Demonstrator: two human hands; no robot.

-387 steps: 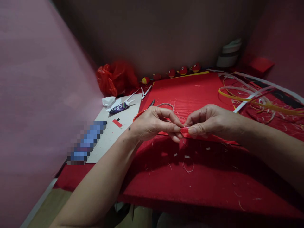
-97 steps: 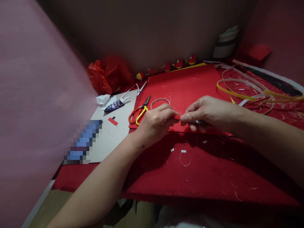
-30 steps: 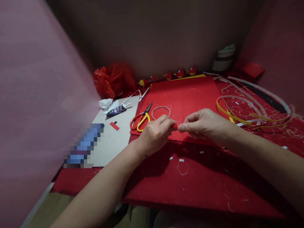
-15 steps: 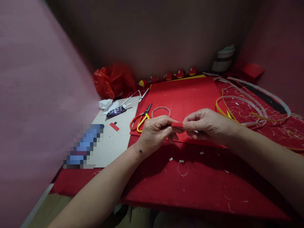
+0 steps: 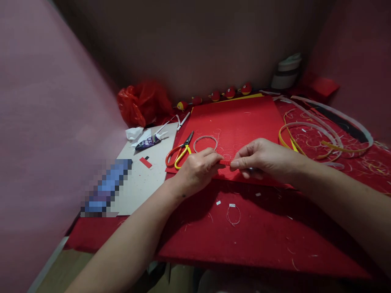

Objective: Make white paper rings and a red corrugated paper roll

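Between my two hands is a small ribbed red strip (image 5: 225,162), held above the near part of a red corrugated sheet (image 5: 235,130). My left hand (image 5: 200,169) pinches its left end, with the fingers closed. At the right end, the thumb and fingers of my right hand (image 5: 255,158) are pressed together on it. Scissors (image 5: 182,151) with one red and one yellow handle lie just left of my left hand, blades pointing away. Behind my left hand a pale ring of strip (image 5: 205,143) rests on the sheet.
On the left, a grey board (image 5: 137,183) carries a glue tube (image 5: 148,141), a red scrap (image 5: 146,162) and a blurred blue object (image 5: 108,185). Small red birds (image 5: 229,92) and a red bag (image 5: 143,103) stand behind. Coiled strips (image 5: 311,140) and a cup (image 5: 286,73) are at the right.
The red strip has turned so that it looks narrower, and more of it shows between my hands. My left hand has lowered and its fingers have curled in. The whole view has shifted slightly.
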